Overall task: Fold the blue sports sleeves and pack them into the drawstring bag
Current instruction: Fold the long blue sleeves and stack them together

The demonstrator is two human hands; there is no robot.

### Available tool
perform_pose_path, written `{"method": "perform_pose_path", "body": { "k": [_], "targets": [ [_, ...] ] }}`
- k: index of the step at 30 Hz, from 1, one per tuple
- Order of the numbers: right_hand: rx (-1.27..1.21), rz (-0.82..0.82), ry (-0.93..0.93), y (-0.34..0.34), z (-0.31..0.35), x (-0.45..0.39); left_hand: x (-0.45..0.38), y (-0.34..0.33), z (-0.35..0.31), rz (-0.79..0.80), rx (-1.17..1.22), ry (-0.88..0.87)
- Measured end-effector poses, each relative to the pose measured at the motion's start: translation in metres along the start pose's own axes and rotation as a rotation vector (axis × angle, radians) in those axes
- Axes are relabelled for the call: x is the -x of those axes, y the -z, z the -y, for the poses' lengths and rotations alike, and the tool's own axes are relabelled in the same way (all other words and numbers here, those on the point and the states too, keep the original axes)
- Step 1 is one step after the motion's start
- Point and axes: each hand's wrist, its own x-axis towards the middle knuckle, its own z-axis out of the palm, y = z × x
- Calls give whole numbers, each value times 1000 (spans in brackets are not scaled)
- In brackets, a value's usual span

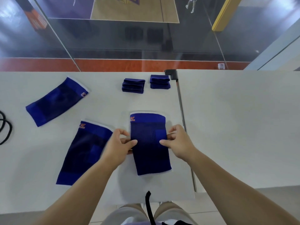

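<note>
Fingers of the left hand (121,142) and the right hand (176,140) pinch the two long edges of the middle sleeve (150,143), which lies flat on the desk (227,127). I think the stretchy fabric may slip from one pinch during the fold, so the halves would not match. Three sleeves are unfolded: this one, the near-left sleeve (82,153) and the far-left sleeve (56,101). Two folded bundles (133,85) rest at the far edge. No drawstring bag is clearly visible.

black cord (4,127) — cut by left edge | orange logo (132,119) — lettering too blurred to read
</note>
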Motion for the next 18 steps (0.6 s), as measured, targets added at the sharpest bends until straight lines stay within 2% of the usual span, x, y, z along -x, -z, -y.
{"method": "perform_pose_path", "body": {
  "k": [3,8,11,15,18],
  "targets": [
    [-37,-2,111,6,10,11,3,8,-11,29,-28,-101],
    [185,-2,282,-1,28,23,7,11,-26,99,-350,-283],
    [359,-72,333,-5,37,25,4,14,-32,48,-554,-400],
    [389,-142,421,-3,42,28,4,21,-41,25,-582,-520],
    [372,-49,396,2,43,28,4,26,-45,149,-592,-510]
  ]
}}
